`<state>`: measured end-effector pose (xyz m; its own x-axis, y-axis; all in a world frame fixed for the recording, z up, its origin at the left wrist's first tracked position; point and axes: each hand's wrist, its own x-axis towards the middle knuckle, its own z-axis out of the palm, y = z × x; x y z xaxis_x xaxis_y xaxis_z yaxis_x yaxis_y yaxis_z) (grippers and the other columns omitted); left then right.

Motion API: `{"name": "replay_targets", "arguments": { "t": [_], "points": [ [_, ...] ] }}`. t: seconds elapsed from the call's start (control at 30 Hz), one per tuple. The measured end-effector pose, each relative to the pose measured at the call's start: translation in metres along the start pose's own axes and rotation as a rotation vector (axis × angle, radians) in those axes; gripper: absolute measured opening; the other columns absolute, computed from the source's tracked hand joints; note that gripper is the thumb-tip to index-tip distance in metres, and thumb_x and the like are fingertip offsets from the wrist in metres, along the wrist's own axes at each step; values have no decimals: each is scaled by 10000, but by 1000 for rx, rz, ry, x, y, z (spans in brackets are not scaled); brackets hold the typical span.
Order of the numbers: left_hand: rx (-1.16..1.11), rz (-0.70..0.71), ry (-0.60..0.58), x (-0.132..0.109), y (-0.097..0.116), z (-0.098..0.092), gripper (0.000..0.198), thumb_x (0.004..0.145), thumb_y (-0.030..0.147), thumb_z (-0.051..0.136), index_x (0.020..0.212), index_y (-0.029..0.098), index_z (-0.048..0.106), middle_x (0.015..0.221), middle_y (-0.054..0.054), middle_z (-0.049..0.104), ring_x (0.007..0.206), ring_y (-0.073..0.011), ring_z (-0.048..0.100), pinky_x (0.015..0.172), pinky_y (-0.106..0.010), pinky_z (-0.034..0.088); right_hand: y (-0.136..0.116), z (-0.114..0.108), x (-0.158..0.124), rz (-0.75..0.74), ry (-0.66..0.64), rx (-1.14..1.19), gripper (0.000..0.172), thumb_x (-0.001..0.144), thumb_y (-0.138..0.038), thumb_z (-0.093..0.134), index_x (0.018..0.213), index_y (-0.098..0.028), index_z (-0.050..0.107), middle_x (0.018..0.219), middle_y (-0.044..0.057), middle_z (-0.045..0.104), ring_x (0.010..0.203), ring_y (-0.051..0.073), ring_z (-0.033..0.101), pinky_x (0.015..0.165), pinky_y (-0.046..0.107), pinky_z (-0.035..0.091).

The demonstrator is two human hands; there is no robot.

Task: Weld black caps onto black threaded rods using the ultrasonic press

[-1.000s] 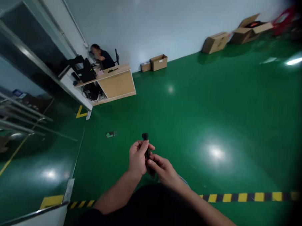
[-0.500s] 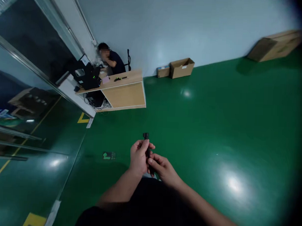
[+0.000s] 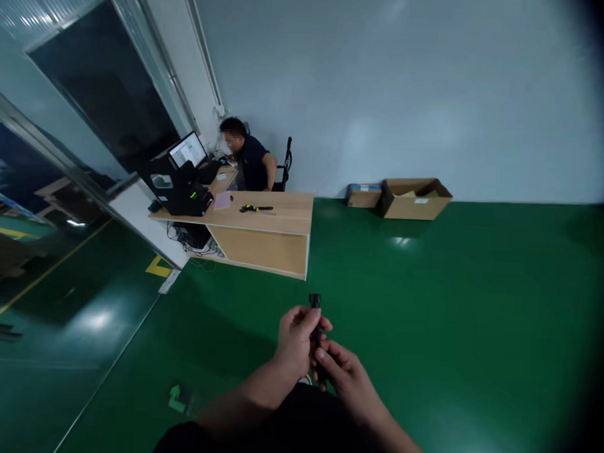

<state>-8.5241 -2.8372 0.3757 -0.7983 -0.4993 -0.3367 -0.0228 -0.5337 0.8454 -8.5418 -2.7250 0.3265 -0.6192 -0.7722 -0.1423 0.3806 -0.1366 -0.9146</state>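
Note:
Both my hands are closed around a slim black flashlight (image 3: 315, 300) with a wider head, held out in front of my body. My left hand (image 3: 297, 338) grips it just below the head, thumb along its side. Lower down, my right hand (image 3: 343, 372) pinches the tail part between thumb and fingers. The head points away from me, towards the desk. Most of the shaft is hidden by my fingers.
Ahead to the left stands a wooden desk (image 3: 283, 209) with a green-and-black tool (image 3: 256, 209), a black printer-like machine (image 3: 176, 191) and a monitor (image 3: 188, 149). A seated person (image 3: 252, 161) is behind it. An open cardboard box (image 3: 417, 203) and a smaller box (image 3: 364, 197) line the wall.
My view has turned and tilted, so the desk and boxes sit lower and further right. The person's head and arm have shifted. Both hands keep the flashlight in about the same grip.

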Motion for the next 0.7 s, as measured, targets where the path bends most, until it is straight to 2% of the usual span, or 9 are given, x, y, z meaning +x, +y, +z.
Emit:
{"name": "replay_targets", "arguments": {
  "t": [0.1,0.2,0.33,0.47,0.57,0.7],
  "points": [
    [-2,-23,-31,59,11,32,340,736,437,748,759,141,583,698,-48,676,522,-95,555,512,-218,435,-26,-40,50,21,13,-4,367,876,-527,600,774,-177,560,663,1,534,577,124,463,528,255,413],
    [-22,7,-27,121,12,60,329,736,425,750,764,135,597,697,-54,677,524,-102,562,525,-231,446,-45,-86,105,54,-19,-45,379,865,-547,600,771,-182,572,668,5,531,581,132,468,528,259,411],
    [-94,60,61,214,6,100,330,743,430,746,763,131,607,682,-55,672,532,-102,563,540,-234,446,-71,-158,188,130,-86,-129,389,851,-561,605,753,-187,565,658,2,531,571,130,456,536,260,388],
    [-184,73,194,298,10,140,402,686,486,779,785,129,624,679,-68,676,590,-138,602,577,-256,461,-111,-224,273,180,-172,-279,378,843,-556,609,781,-184,587,656,-8,516,580,127,438,544,257,359],
    [-190,152,264,344,26,162,382,712,481,759,800,126,650,711,-84,691,621,-148,607,626,-279,473,-147,-253,333,223,-282,-377,395,846,-566,578,746,-184,568,611,-19,485,550,124,412,527,260,337],
    [-237,242,421,393,53,175,310,730,436,752,754,144,650,679,-56,681,599,-122,579,622,-261,457,-185,-259,406,278,-456,-494,346,850,-514,556,741,-186,566,624,-9,536,576,141,479,562,271,375]
  ]
}}
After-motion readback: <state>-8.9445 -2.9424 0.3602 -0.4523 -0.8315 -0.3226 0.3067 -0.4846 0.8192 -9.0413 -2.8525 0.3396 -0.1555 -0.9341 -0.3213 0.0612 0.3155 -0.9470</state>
